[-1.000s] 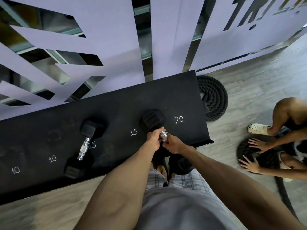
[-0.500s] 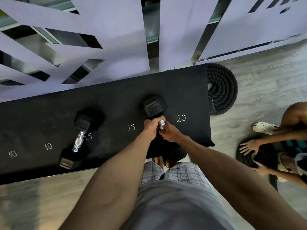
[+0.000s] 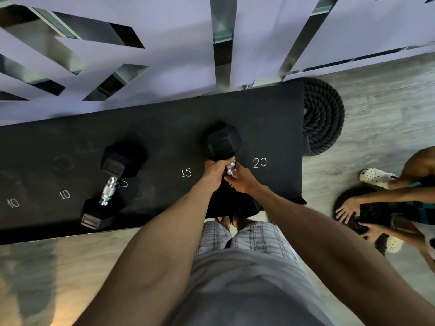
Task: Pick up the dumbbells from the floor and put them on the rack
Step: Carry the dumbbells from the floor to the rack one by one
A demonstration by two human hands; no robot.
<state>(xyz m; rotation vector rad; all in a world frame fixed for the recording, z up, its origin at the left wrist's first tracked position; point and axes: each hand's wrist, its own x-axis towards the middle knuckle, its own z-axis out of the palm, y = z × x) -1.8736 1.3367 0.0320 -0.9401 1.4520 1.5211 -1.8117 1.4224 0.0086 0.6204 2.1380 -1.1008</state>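
Observation:
A black hex dumbbell (image 3: pixel 222 141) with a chrome handle lies on the black rack shelf (image 3: pixel 164 128) between the chalked marks 15 and 20. My left hand (image 3: pixel 215 169) and my right hand (image 3: pixel 241 180) are both closed around its handle. Its far head rests on the shelf; its near head (image 3: pixel 249 208) sits at the shelf's front edge, mostly hidden by my wrists. A second black dumbbell (image 3: pixel 109 187) lies free on the shelf to the left, by another 15 mark.
A coiled black battle rope (image 3: pixel 323 116) lies past the rack's right end. At the right, another person crouches with both hands on a dark round object (image 3: pixel 367 210) on the floor. A lilac cut-out wall stands behind the rack.
The held dumbbell has slid a little further back onto the shelf, both hands still on its handle. The view has tilted down slightly. The left dumbbell has not moved.

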